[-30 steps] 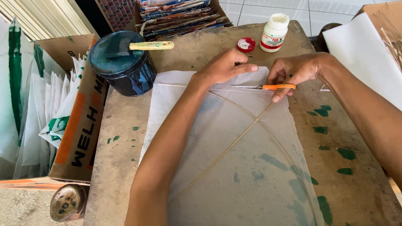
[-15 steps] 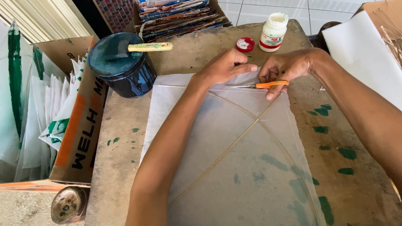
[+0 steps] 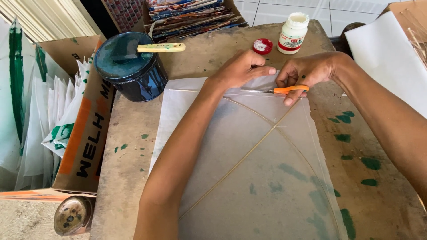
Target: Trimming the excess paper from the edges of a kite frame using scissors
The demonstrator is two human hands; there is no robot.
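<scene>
Where right hand (image 3: 307,71) gripped orange-handled scissors (image 3: 278,90), blades partly hidden under left hand (image 3: 242,69), which pressed flat on translucent paper (image 3: 249,169); cut line unclear.

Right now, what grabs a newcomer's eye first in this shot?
The two hands meeting at the far edge of the translucent paper sheet: the left hand presses the paper down, the right hand holds orange-handled scissors at the edge. Thin sticks cross on the sheet. At the table's far left stands a dark blue can with a brush handle across its top.
</scene>
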